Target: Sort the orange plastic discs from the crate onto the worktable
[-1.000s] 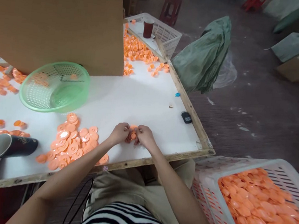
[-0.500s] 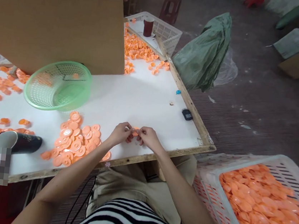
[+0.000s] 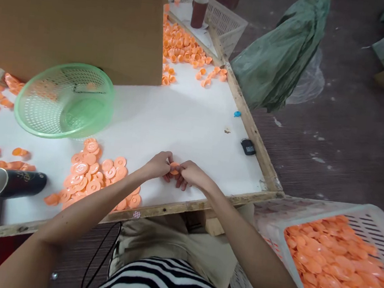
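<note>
My left hand and my right hand meet over the white table near its front edge. Both pinch one small orange plastic disc between their fingertips. A loose pile of similar orange discs lies on the table just left of my left forearm. A white crate full of orange discs stands at my lower right, beside my right arm.
A green mesh basket lies tilted at the left, in front of a big cardboard box. A black cup lies on its side at the left front. More orange pieces, a dark mug, a small black device and a green sack are to the right.
The view has shifted a little down and left. Both hands stay together on the small orange disc, the fingers working it slightly.
</note>
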Demonstrator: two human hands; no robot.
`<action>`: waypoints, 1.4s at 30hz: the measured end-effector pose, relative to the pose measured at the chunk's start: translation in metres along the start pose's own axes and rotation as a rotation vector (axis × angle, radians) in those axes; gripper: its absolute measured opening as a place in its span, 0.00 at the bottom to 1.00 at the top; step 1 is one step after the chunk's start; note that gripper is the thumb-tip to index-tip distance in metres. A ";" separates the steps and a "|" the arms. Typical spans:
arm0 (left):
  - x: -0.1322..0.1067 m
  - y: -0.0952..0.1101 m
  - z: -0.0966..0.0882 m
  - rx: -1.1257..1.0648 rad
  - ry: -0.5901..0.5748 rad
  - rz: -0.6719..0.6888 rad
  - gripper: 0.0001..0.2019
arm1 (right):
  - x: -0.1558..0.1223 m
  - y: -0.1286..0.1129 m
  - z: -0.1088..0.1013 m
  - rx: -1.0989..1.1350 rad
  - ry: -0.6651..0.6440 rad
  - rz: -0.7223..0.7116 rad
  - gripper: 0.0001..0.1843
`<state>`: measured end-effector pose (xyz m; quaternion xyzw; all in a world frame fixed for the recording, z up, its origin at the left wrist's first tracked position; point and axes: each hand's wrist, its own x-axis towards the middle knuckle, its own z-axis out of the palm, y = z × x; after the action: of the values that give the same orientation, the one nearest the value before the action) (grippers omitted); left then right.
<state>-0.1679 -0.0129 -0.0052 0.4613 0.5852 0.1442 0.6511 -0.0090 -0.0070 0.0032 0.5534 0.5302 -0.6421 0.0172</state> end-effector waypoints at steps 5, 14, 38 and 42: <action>0.005 0.002 -0.001 -0.057 -0.024 -0.065 0.12 | 0.006 -0.004 -0.005 0.031 -0.081 0.077 0.22; -0.002 -0.005 0.003 -0.149 0.049 0.001 0.08 | 0.006 -0.004 0.001 0.003 -0.012 0.074 0.24; 0.002 0.002 0.006 -0.053 0.126 -0.043 0.08 | 0.011 -0.005 -0.003 0.018 -0.026 0.097 0.26; -0.004 -0.012 0.015 -0.063 0.193 0.100 0.07 | 0.009 -0.001 0.008 0.023 0.045 0.011 0.23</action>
<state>-0.1595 -0.0292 -0.0137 0.4532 0.6164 0.2386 0.5981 -0.0186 -0.0076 -0.0038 0.5707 0.5201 -0.6355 0.0022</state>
